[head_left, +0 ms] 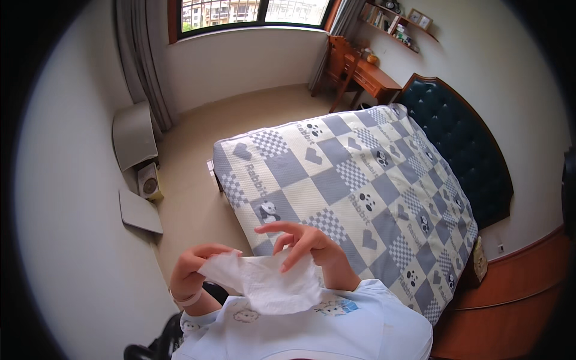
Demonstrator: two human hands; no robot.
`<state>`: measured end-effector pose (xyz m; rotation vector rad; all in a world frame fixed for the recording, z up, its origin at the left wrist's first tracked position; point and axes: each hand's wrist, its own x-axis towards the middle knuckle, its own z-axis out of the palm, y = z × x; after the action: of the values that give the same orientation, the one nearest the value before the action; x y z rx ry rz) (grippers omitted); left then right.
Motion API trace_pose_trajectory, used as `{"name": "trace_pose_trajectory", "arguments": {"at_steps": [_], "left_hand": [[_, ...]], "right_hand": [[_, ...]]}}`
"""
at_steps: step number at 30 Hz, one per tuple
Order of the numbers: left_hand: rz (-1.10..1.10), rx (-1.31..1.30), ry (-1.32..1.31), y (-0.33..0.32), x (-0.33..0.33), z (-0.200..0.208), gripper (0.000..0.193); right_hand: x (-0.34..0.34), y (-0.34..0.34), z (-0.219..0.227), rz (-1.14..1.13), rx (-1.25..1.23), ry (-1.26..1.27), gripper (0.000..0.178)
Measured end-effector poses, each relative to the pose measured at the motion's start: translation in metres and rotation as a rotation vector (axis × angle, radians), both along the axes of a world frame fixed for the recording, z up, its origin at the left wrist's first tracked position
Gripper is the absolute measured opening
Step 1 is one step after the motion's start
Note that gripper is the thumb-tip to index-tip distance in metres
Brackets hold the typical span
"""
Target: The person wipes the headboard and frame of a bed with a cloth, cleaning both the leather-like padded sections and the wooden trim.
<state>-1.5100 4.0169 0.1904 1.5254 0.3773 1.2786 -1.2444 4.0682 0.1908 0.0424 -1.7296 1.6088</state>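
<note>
A thin white tissue point(282, 291), soft and creased, hangs in front of my chest. At its left end, my left hand point(195, 267) is closed, with the upper corner pinched in its fingers. My right hand point(309, 245) grips the upper right part, the thumb lying over the tissue and another finger curled beside it. The right index finger stretches out to the left above the sheet. Some fingertips are hidden behind the tissue.
A bed point(324, 186) with a grey and cream checked cover lies ahead and to the right, before a dark tufted headboard point(462, 144). Folded boards point(135, 138) and a box point(149, 183) stand along the left wall. A wooden chair point(338, 66) and desk point(375, 78) are at the back.
</note>
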Motion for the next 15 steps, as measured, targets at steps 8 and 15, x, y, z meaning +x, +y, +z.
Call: {"name": "trace_pose_trajectory", "arguments": {"at_steps": [8,15], "left_hand": [[0.301,-0.274,-0.002,0.143,-0.072,0.0,0.022],[0.215,-0.425,-0.179,0.295,-0.116,-0.002,0.017]], "right_hand": [[-0.072,0.183,-0.027,-0.012,-0.326,-0.099,0.079],[-0.132,0.349,-0.047,0.3,-0.314,-0.166,0.073]]}}
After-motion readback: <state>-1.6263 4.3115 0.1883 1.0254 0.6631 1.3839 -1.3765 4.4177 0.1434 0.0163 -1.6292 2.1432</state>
